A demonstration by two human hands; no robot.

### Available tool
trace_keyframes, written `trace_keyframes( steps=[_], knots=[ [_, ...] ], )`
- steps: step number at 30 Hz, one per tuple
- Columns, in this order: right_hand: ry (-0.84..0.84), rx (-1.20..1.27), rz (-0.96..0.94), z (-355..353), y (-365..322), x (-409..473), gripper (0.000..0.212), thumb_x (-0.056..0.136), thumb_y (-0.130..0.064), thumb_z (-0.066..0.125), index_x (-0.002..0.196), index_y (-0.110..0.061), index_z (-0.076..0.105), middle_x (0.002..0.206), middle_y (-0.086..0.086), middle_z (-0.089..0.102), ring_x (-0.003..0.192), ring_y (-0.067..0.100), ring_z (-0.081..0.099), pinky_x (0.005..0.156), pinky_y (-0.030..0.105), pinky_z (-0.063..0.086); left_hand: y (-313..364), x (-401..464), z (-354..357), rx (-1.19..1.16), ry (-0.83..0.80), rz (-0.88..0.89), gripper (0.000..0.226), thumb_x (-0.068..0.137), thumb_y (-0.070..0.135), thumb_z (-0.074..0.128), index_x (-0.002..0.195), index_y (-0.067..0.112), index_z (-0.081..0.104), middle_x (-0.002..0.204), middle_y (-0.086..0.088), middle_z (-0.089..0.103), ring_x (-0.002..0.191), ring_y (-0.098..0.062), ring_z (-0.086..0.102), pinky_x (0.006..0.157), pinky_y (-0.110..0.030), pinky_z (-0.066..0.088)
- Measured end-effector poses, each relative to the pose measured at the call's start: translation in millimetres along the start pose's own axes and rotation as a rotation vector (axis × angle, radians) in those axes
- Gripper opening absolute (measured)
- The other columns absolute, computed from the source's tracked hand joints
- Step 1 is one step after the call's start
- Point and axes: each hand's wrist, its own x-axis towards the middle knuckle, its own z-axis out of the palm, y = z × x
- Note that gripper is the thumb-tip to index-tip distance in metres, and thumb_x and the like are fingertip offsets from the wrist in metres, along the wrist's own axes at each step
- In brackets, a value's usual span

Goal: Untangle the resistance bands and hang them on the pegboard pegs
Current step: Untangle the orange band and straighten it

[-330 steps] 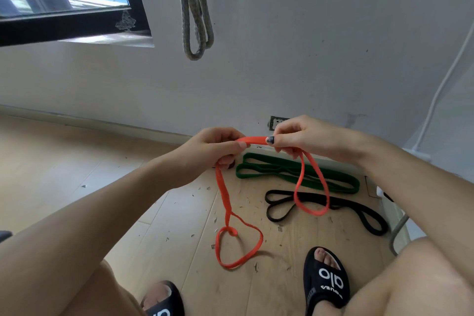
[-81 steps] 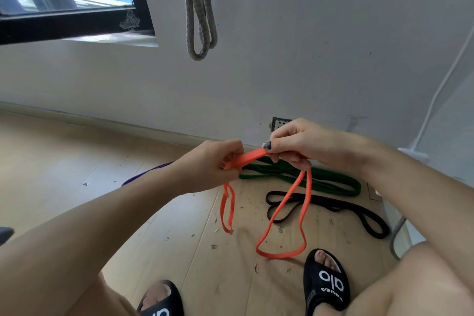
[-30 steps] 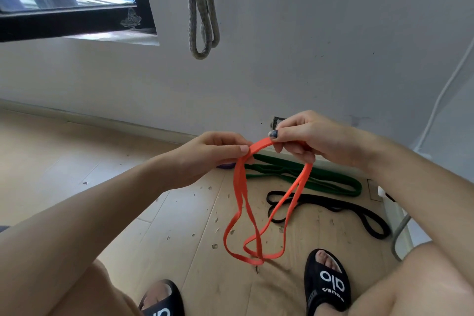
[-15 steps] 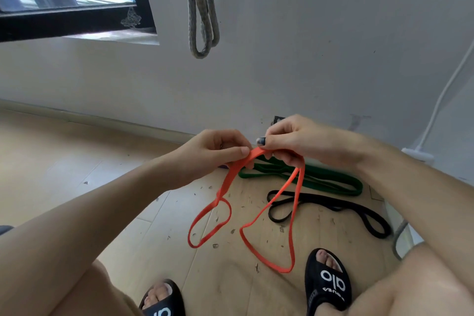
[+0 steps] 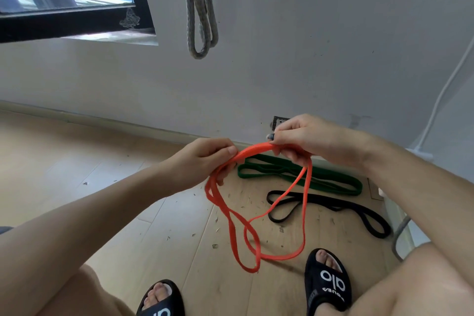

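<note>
Nearest the camera, my two black slides are resting on the wood floor. Above them, I am holding both forearms level, the left hand and right hand each pinching the orange band at its top, its twisted loops hanging between. Beyond, a black band and green band are lying near the wall; a grey band is hanging higher up.

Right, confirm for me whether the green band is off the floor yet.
No: the green band lies flat on the floor by the wall, while both hands hold only the orange band.
</note>
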Motion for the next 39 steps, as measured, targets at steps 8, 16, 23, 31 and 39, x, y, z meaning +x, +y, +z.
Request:
trace_keyframes(
  steps=[8,16,23,31,39],
  knots=[
    [-0.147,0.04,0.041,16.9,-9.8,4.1,0.038,0.108,-0.034,0.049,0.091,-0.006,0.067,0.068,0.007,0.063,0.052,0.018,0.056,0.052,0.027,0.047,12.9,7.9,9.8,0.088,0.045,0.063,0.03,0.108,0.027,0.047,0.088,0.02,0.069,0.073,-0.004,0.064,0.067,-0.015,0.056,0.066,-0.037,0.048],
    [-0.025,0.113,-0.018,10.6,-3.7,6.2,0.033,0.105,-0.027,0.054,0.085,-0.001,0.063,0.058,0.002,0.044,0.046,0.015,0.036,0.043,0.026,0.03,15.3,4.8,16.0,0.07,0.074,0.086,0.018,0.097,0.019,0.069,0.11,0.021,0.056,0.105,0.005,0.074,0.099,-0.008,0.071,0.09,-0.028,0.06],
    [-0.026,0.071,-0.016,9.3,-6.5,2.3,0.035,0.105,-0.024,0.055,0.08,-0.003,0.065,0.057,0.001,0.043,0.046,0.012,0.031,0.042,0.024,0.024,8.9,9.5,9.7,0.079,0.101,0.087,0.01,0.093,0.013,0.073,0.1,0.015,0.066,0.098,0.0,0.074,0.094,-0.014,0.074,0.09,-0.036,0.061],
    [-0.004,0.024,-0.02,6.8,-7.6,1.0,0.034,0.104,-0.027,0.058,0.079,-0.005,0.067,0.055,-0.001,0.043,0.046,0.011,0.031,0.043,0.024,0.024,11.6,11.1,-0.7,0.18,0.097,0.042,0.016,0.091,0.03,0.076,0.097,0.017,0.069,0.094,0.006,0.077,0.09,-0.006,0.074,0.089,-0.031,0.06],
    [-0.031,-0.004,-0.022,10.3,-8.5,1.3,0.033,0.102,-0.028,0.062,0.076,-0.01,0.07,0.055,-0.004,0.045,0.047,0.011,0.032,0.046,0.027,0.023,11.1,9.9,-7.0,0.405,0.011,0.045,0.023,0.09,0.041,0.073,0.087,0.018,0.071,0.08,0.01,0.071,0.075,0.0,0.067,0.068,-0.014,0.054]
  ],
)
